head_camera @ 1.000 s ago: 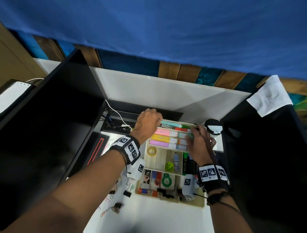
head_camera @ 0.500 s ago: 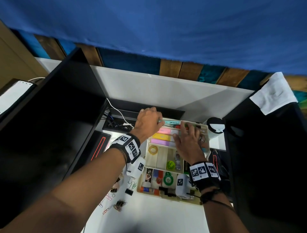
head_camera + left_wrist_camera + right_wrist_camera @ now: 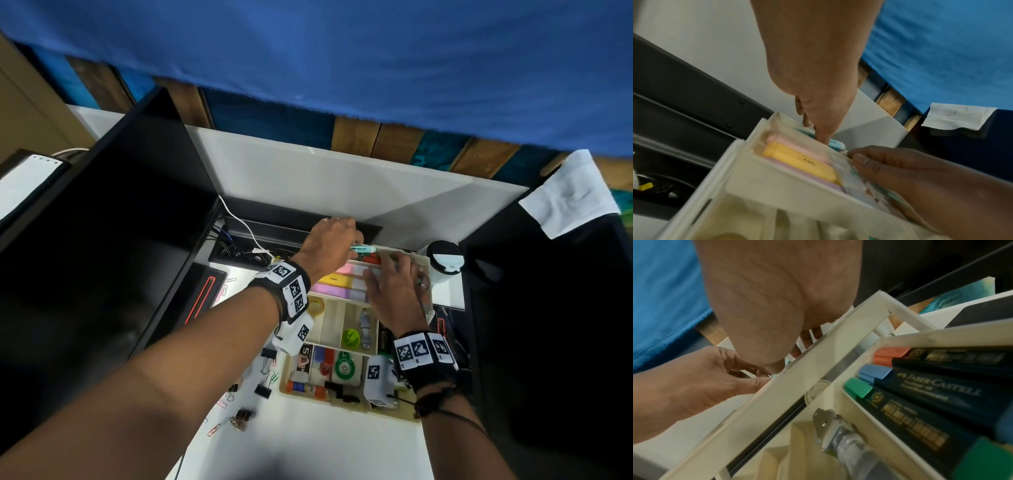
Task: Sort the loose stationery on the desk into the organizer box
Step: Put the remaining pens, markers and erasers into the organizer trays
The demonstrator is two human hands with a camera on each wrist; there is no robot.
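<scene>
The cream organizer box [image 3: 352,401] sits on the white desk in the head view. Its far compartment holds pastel pink, yellow [image 3: 797,160] and purple highlighters. My left hand [image 3: 349,245] is at that compartment's far left corner and pinches a mint highlighter [image 3: 363,248], which lies along the back wall [image 3: 835,143]. My right hand [image 3: 387,270] lies over the right part of the same compartment, fingers straight and resting on the highlighter ends. The right wrist view shows dark highlighters [image 3: 931,391] with orange, blue and green caps in a side slot.
Loose binder clips [image 3: 263,390] and paper clips [image 3: 219,426] lie on the desk left of the box. A white cup with a black lid [image 3: 445,260] stands right of it. A black cable tray [image 3: 246,246] and black panels close in behind and at both sides.
My right hand has slid left over the far compartment, toward my left hand. My left hand has stayed at the back corner with the mint highlighter.
</scene>
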